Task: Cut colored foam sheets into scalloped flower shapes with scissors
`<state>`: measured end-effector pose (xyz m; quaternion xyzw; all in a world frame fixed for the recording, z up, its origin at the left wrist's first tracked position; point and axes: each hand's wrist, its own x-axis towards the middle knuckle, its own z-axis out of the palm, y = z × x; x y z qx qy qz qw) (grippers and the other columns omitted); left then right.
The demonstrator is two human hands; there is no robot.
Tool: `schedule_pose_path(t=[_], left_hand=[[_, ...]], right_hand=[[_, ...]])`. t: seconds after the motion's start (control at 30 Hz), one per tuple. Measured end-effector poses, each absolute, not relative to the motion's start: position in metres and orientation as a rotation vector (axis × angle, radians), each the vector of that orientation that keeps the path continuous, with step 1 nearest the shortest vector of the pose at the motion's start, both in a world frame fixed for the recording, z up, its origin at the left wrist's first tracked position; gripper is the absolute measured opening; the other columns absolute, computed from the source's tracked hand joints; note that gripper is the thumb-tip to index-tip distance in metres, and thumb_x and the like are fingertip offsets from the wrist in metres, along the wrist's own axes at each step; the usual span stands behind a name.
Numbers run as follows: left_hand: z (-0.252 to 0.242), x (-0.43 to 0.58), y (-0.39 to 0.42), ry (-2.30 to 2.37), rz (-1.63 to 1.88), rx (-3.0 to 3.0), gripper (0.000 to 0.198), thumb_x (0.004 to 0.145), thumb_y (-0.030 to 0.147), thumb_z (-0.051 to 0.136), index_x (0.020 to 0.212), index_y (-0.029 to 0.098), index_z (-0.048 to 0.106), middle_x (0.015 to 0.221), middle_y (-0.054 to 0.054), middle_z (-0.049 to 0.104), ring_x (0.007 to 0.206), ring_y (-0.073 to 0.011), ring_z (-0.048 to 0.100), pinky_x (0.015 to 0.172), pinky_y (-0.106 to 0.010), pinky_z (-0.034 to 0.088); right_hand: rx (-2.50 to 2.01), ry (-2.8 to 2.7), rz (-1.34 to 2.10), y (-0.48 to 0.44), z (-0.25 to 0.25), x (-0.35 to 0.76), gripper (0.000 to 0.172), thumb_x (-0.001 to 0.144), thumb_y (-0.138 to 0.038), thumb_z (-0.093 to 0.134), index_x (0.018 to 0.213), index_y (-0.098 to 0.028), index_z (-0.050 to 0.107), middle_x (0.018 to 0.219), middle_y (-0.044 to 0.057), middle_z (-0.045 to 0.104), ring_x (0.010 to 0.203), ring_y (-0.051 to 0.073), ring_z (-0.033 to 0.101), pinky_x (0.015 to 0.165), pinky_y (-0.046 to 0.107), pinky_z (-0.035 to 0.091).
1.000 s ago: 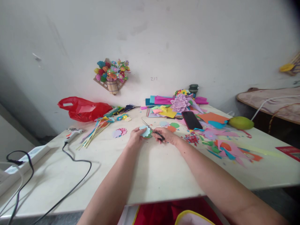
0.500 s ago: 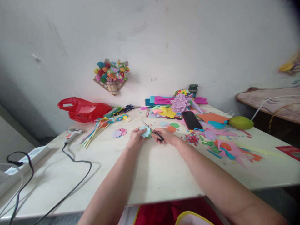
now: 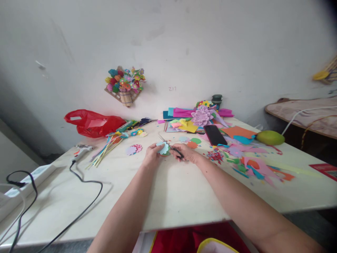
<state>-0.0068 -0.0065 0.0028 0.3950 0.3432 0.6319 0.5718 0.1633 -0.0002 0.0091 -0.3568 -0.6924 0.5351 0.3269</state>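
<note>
My left hand (image 3: 152, 154) pinches a pale blue scalloped flower cutout (image 3: 162, 148), with a bit of green showing along its lower right edge. My right hand (image 3: 185, 151) is closed around the dark handles of a pair of scissors (image 3: 177, 152). The blades point up and left, at the right edge of the blue cutout. Left of my hands lie lilac and pink scalloped cutouts (image 3: 133, 150). Behind my right hand are orange cutouts (image 3: 193, 144) and a green one (image 3: 195, 140). Both hands are just above the white table (image 3: 181, 196).
Coloured scraps (image 3: 258, 168), a phone (image 3: 215, 135) and a green mango-like fruit (image 3: 270, 137) lie on the right. A red plastic bag (image 3: 97, 124), thin sticks (image 3: 106, 151), a glue gun (image 3: 83, 151) with a trailing cord and a power strip (image 3: 33, 179) are on the left.
Almost nothing differs. Both hands keep the same hold on the cutout and the scissors; the view has shifted very slightly.
</note>
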Motion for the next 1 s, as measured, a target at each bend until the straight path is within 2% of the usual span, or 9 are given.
schedule_pose_path(t=[0.37, 0.63, 0.8, 1.0], left_hand=[[0.005, -0.008, -0.009, 0.821, 1.469, 0.977, 0.024, 0.051, 0.023, 0.082, 0.065, 0.012, 0.065, 0.060, -0.004, 0.065, 0.054, -0.0127, 0.058, 0.057, -0.025, 0.046], [0.002, -0.007, -0.012, 0.933, 1.277, 1.218, 0.029, 0.052, 0.033, 0.083, 0.061, 0.013, 0.065, 0.054, -0.003, 0.062, 0.048, -0.0120, 0.054, 0.048, -0.024, 0.040], [0.002, -0.003, -0.014, 1.000, 1.159, 1.387, 0.029, 0.054, 0.037, 0.082, 0.058, 0.014, 0.065, 0.052, -0.003, 0.061, 0.044, -0.0107, 0.049, 0.045, -0.023, 0.034], [0.004, -0.002, -0.015, 1.023, 1.168, 1.341, 0.029, 0.051, 0.035, 0.082, 0.061, 0.015, 0.064, 0.055, -0.003, 0.062, 0.046, -0.0121, 0.052, 0.047, -0.024, 0.036]], right_hand=[[-0.989, -1.732, 1.370, 0.002, 0.007, 0.162, 0.030, 0.066, -0.040, 0.071, 0.076, -0.016, 0.057, 0.051, -0.006, 0.051, 0.037, 0.006, 0.044, 0.036, 0.018, 0.029], [-0.891, -1.485, 1.348, 0.007, 0.006, 0.163, 0.050, 0.049, -0.034, 0.081, 0.090, -0.018, 0.057, 0.059, -0.007, 0.055, 0.051, 0.009, 0.051, 0.048, 0.022, 0.038], [-0.886, -1.458, 1.330, 0.008, 0.006, 0.164, 0.045, 0.053, -0.028, 0.074, 0.092, -0.018, 0.056, 0.058, -0.007, 0.055, 0.051, 0.009, 0.049, 0.047, 0.022, 0.037], [-0.890, -1.420, 1.292, 0.009, 0.008, 0.163, 0.041, 0.051, -0.023, 0.070, 0.089, -0.017, 0.057, 0.057, -0.007, 0.055, 0.048, 0.008, 0.046, 0.047, 0.021, 0.035]])
